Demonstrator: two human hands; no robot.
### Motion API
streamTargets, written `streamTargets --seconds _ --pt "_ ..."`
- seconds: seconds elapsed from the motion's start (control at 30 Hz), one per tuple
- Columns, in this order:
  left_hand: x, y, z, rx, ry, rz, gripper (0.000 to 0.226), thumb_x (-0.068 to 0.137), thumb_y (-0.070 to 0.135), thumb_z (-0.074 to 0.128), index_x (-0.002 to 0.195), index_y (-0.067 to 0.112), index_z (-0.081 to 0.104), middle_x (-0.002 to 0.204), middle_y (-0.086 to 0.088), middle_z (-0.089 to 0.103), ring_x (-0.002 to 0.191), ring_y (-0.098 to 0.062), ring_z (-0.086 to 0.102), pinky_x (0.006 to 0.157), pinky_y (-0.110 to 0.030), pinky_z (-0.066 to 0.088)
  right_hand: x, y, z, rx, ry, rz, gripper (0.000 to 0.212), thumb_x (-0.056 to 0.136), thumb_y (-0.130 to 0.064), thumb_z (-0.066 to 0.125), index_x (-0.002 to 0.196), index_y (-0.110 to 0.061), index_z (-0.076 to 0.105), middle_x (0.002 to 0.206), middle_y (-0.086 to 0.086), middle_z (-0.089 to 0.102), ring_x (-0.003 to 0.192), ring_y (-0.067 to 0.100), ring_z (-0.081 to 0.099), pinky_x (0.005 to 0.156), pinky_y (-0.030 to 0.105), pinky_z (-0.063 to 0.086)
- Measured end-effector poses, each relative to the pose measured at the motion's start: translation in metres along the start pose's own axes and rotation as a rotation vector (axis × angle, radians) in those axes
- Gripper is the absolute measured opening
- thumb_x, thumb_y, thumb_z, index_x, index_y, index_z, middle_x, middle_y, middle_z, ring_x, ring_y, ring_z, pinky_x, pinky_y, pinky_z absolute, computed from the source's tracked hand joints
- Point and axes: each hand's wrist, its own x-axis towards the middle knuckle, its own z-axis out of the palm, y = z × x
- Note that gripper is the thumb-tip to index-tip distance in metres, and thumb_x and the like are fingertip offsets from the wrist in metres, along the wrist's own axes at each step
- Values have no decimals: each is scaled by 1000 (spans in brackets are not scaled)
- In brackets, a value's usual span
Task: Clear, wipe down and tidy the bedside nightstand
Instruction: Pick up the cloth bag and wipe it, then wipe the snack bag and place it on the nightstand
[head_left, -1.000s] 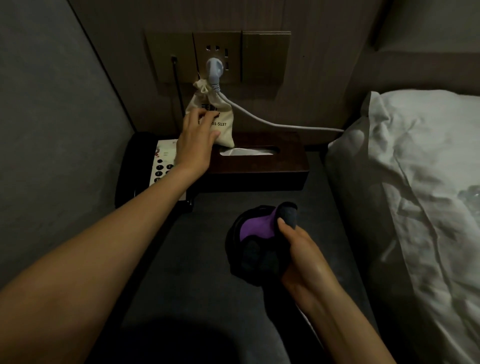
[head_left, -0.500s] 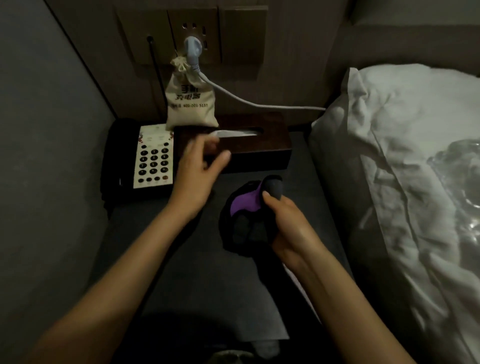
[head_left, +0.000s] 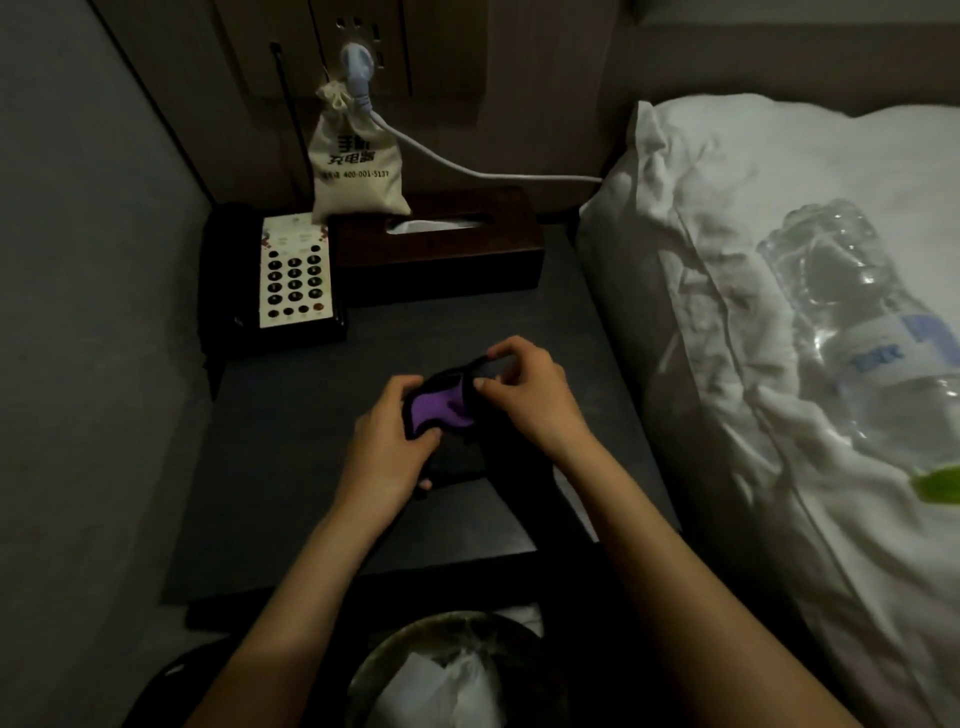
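Both hands hold a dark cloth (head_left: 441, 410) with a purple patch over the middle of the dark worktop (head_left: 291, 467) — left hand (head_left: 387, 447) gripping its 8 o'clock side, right hand (head_left: 524, 395) pinching its 2 o'clock edge. A phone (head_left: 293, 273), tissue box (head_left: 441, 254) and small printed bag (head_left: 356, 161) sit at 12 o'clock.

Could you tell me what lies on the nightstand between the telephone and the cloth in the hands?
Nothing: in the head view, only bare dark nightstand top separates the telephone from the black-and-purple cloth held by both hands.
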Motion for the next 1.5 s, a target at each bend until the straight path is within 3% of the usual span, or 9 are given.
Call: streamTargets --seconds 0.07,0.17,0.3,0.53,0.8,0.87,1.1,1.27,1.5 --pt "-14 -3 -2 331 44 38 53 84 15 69 131 26 46 125 -3 47 110 -22 55 86 -36 53 -8 9 2 -45 56 -8 33 87 -16 69 119 -14 59 96 10 67 92 24 66 83 38 55" --pt "-32 8 -7 417 110 82 56 84 23 70 134 25 44 134 -4 35 127 -24 37 99 -35 39 -26 13 -3 -63 153 -91 30 89 -13 66 117 -16 60 104 6 65 94 17 63 81 26 52" --pt "-54 40 -11 253 44 158 45 84 20 70 125 26 53 124 0 46 122 -19 45 98 -32 42 -59 10 -23 20 222 -128 21 88 -7 64 106 -17 65 90 -1 67 83 8 62 69 7 45" --pt "-107 125 14 -173 -256 225 31 85 3 68 116 7 62 115 -10 64 102 -18 65 87 -26 52 -126 -12 -88 0 240 -163 18 87 -3 65 102 -13 68 90 8 70 84 17 65 75 26 51" --pt "-186 199 58 -530 -458 150 26 90 -6 56 113 6 57 104 -14 62 80 -14 66 81 -39 56 -212 -34 -180 -9 351 -206 16 86 3 62 98 -3 69 89 14 72 79 21 69 60 23 54" --pt "-205 211 66 -539 -502 160 25 91 -6 54 114 6 56 109 -16 63 78 -11 68 76 -30 58 -237 -35 -196 -32 364 -213 10 88 -4 64 96 -7 70 85 8 72 74 14 69 57 22 54" --pt "-266 236 103 -531 -643 174 32 89 -2 60 120 5 55 117 -22 60 105 -34 64 85 -44 56 -317 -22 -263 -444 779 -332 23 86 -19 67 108 -19 64 104 0 69 99 18 61 82 43 53" --pt "-287 245 127 -445 -725 190 36 89 3 64 123 7 53 120 -19 58 107 -30 61 88 -50 55 -332 4 -310 -833 732 89 61 87 -40 68 140 -19 46 135 11 56 129 33 45 114 51 26" --pt "-281 238 135 -413 -766 140 41 91 8 62 129 9 48 122 -18 55 93 -25 62 87 -43 55 -323 10 -308 -842 815 79 11 90 -13 63 93 -6 70 97 16 66 93 35 56 108 52 33"
